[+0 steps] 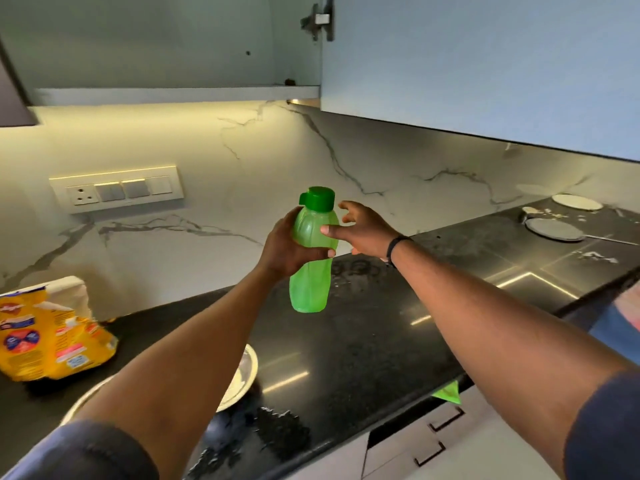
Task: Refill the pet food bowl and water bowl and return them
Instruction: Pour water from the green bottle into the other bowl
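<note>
A translucent green water bottle [310,282] with a dark green cap hangs upright above the black counter [363,334]. My left hand [287,247] grips it around its upper half. My right hand [363,226] is beside the bottle with the fingers spread; its thumb touches the bottle's side. A steel bowl [247,372] sits on the counter under my left forearm, mostly hidden. The rim of a second steel bowl [86,393] shows to its left. A yellow pet food bag [52,341] lies at the left end of the counter.
An upper cabinet stands open overhead, its door [485,64] swung out to the right. A switch panel [117,190] is on the marble wall. Round plates [554,230] lie at the far right. Drawers [415,441] and a green cloth [448,393] are below the counter edge.
</note>
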